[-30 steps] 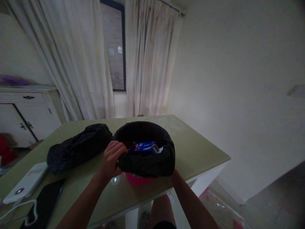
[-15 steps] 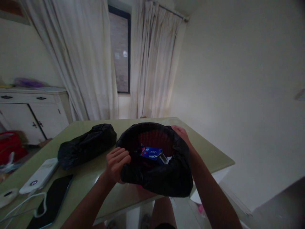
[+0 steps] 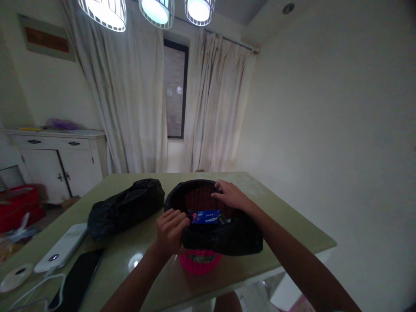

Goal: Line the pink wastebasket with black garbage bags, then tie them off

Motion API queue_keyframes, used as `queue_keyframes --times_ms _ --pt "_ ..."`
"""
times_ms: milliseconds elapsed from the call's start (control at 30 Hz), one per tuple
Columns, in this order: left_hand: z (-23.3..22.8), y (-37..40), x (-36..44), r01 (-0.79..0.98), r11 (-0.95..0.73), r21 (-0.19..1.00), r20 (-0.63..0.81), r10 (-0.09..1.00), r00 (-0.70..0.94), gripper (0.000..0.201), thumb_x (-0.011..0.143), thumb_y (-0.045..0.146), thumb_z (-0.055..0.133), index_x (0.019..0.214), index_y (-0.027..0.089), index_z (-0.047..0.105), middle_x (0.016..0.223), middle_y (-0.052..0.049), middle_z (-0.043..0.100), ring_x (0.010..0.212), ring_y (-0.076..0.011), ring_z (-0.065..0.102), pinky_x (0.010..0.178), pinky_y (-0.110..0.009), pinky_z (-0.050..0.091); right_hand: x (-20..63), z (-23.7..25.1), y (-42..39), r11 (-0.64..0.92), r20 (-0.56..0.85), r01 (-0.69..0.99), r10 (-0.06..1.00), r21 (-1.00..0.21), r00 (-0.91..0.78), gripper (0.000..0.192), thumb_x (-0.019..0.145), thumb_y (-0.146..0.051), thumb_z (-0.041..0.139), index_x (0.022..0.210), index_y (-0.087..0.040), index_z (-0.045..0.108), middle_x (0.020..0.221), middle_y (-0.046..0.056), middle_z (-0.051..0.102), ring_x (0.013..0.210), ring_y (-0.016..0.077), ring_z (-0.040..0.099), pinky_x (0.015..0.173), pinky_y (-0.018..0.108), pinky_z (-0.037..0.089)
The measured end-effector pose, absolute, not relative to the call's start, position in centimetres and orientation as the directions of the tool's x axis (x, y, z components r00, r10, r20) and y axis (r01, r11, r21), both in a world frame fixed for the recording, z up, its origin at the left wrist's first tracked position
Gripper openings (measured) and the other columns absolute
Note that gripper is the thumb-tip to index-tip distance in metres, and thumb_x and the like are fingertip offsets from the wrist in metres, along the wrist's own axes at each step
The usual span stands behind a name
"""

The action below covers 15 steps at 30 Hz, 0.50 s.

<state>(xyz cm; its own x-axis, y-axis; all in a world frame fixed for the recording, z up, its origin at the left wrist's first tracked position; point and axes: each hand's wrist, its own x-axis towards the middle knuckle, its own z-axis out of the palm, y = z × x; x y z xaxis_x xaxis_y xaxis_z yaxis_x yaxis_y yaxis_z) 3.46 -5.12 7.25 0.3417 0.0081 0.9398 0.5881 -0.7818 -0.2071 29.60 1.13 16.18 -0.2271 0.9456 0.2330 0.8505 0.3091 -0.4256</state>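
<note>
Along the left edge of the pale green glass-topped tabletop (image 3: 279,216) lie a round white disc (image 3: 14,277), a flat white power bank (image 3: 61,248) with a white cable (image 3: 29,289), and a dark slab-like phone (image 3: 76,282). Further in, toward the middle, a bulging black plastic sack (image 3: 125,209) rests on its side, apart from the hands.

Next comes the left hand (image 3: 170,231), its grip clenched on the near-left rim of the black plastic liner bag (image 3: 221,238) that is folded over a small pink woven plastic basket (image 3: 199,262); the basket stands near the front edge of the tabletop. Inside it sits a blue cookie box (image 3: 205,216). The right hand (image 3: 231,196) lies on the far rim of the liner bag, fingers curled over the edge, pinching the plastic as far as can be told.

Judging by both hands on the rim, the step in hand looks like gathering or freeing the liner bag's edge from the basket. The next move would call for working the folded plastic evenly round the rim, keeping the basket from tipping and the box from sliding out.
</note>
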Motion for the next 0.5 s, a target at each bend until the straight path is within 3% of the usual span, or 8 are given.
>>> queue_keyframes --times_ms 67,133,200,333,500 --pt "7.3 -5.1 3.2 0.616 -0.760 -0.209 0.939 0.021 0.344 0.057 0.114 0.056 0.022 0.080 0.025 0.055 0.066 -0.004 0.060 0.059 -0.0221 0.051 0.059 -0.040 0.036 28.5 16.1 1.5 0.274 0.201 0.736 0.961 -0.618 -0.189 0.029 0.087 -0.026 0.083 0.112 -0.015 0.074 0.101 0.007 0.076 0.095 0.0214 0.067 0.082 0.031 0.046" --pt "7.5 -5.0 2.9 0.637 -0.740 -0.217 0.937 0.026 0.349 0.053 0.114 0.052 0.024 0.081 0.025 0.057 0.066 -0.004 0.061 0.059 -0.0224 0.053 0.058 -0.039 0.036 27.4 16.1 1.9 0.186 0.134 0.514 0.981 -0.837 -0.138 0.031 0.083 -0.026 0.083 0.111 -0.016 0.074 0.094 0.004 0.075 0.088 0.0196 0.068 0.081 0.031 0.049" --pt "7.6 -4.9 2.8 0.653 -0.724 -0.224 0.932 0.035 0.359 0.047 0.112 0.048 0.031 0.081 0.025 0.057 0.066 -0.005 0.062 0.059 -0.0225 0.054 0.058 -0.040 0.037 26.3 16.5 2.1 0.088 0.060 0.268 0.992 -0.959 -0.110 0.032 0.078 -0.027 0.084 0.106 -0.016 0.075 0.085 0.001 0.075 0.080 0.0180 0.067 0.077 0.030 0.051" --pt "7.9 -4.4 3.1 0.690 -0.698 -0.194 0.936 0.080 0.344 0.032 0.104 0.039 0.043 0.081 0.025 0.061 0.067 -0.006 0.066 0.058 -0.0235 0.057 0.057 -0.040 0.037 23.5 17.9 1.2 0.051 0.053 -0.017 0.982 -0.999 -0.181 0.038 0.063 -0.033 0.093 0.095 -0.018 0.078 0.076 0.000 0.075 0.069 0.0153 0.063 0.067 0.028 0.048" --pt "8.1 -4.0 3.6 0.690 -0.701 -0.180 0.930 0.108 0.352 0.019 0.092 0.031 0.050 0.082 0.024 0.064 0.070 -0.007 0.069 0.059 -0.0243 0.060 0.059 -0.041 0.039 20.1 20.8 -1.8 0.182 0.228 -0.163 0.913 -0.970 -0.337 0.047 0.060 -0.040 0.099 0.099 -0.021 0.080 0.084 -0.001 0.078 0.070 0.0125 0.064 0.064 0.024 0.047"
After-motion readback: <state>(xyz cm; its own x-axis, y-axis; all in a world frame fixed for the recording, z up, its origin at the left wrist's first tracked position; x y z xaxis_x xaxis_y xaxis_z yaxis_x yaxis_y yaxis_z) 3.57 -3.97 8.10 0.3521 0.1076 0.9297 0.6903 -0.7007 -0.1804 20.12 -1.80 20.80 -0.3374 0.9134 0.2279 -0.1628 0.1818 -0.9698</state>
